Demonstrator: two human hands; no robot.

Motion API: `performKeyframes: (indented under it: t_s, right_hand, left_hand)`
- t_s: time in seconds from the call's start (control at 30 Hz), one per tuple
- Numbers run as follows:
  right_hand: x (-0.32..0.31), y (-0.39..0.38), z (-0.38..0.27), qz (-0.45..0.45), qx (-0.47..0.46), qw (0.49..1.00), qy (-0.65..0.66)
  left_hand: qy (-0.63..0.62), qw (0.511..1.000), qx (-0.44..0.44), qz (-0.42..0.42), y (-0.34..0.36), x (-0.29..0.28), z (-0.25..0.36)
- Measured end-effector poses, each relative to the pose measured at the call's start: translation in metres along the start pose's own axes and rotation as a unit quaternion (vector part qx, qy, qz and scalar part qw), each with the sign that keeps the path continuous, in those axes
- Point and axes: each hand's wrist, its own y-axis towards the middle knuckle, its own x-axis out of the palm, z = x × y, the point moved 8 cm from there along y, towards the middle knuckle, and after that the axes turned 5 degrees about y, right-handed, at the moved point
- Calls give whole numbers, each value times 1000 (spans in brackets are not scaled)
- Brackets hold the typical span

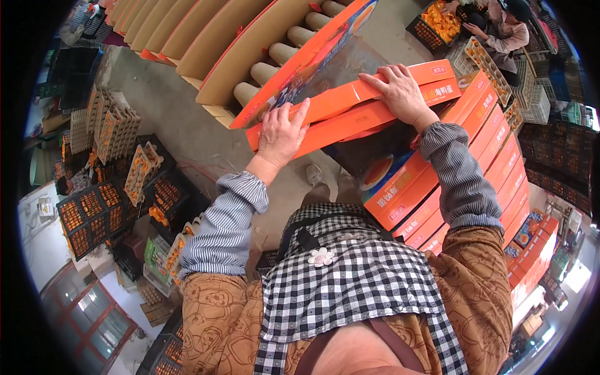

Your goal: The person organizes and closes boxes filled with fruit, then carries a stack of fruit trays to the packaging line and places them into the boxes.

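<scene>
My left hand [280,134] grips the near left end of a flat orange carton [340,98], its fingers bent over the upper edge. Toward the other end my right hand [403,94] holds the same carton, thumb and fingers spread across its top. The carton is tilted in front of me, and a narrow gap shows between its two orange edge strips. Just beyond it stands an open carton with a printed lid panel [306,69] and grey moulded pulp cups [265,74] inside. Next to my right forearm is a row of closed orange cartons [484,159].
Several open brown cartons [187,37] stand in a row at the far left. Black crates of orange packets [94,212] and egg trays [119,128] fill the left side. At the far right a person [503,34] sits beside a black crate [428,37] and white baskets [536,103].
</scene>
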Motion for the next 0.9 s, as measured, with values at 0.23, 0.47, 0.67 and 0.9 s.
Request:
performKeyframes:
  t_s: [0.23, 0.47, 0.67, 0.9]
  right_hand:
    - [1, 1, 0, 2, 1, 1000, 10]
    - [-1, 1, 0, 9, -3, 1000, 12]
    - [0, -1, 0, 7, -7, 1000, 7]
    - [4, -4, 0, -9, -21, 999, 25]
  left_hand:
    - [8, 1000, -14, -2, 2, 3, 1]
    - [40, 990, -125, -50, 23, 6, 18]
    - [32, 991, -107, -70, 24, 11, 18]
    - [-11, 986, -17, -164, 22, 4, 16]
